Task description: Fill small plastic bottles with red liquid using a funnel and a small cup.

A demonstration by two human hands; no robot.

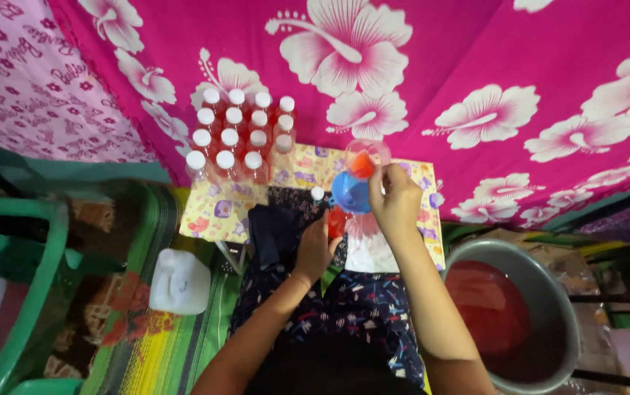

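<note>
Hands pouring red liquid through a funnel.
Right hand (395, 196) grips a tilted clear cup (365, 157) over the blue funnel (349, 192); left hand (316, 247) clasps the bottle (337, 221) beneath, near capped bottles (236, 139).

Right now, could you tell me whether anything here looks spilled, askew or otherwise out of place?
Nothing stands out. The capped bottles stand upright in neat rows, the red liquid sits inside the metal pot, and the right hand tips a clear cup over the blue funnel, with no visible spill on the patterned mat.
</note>
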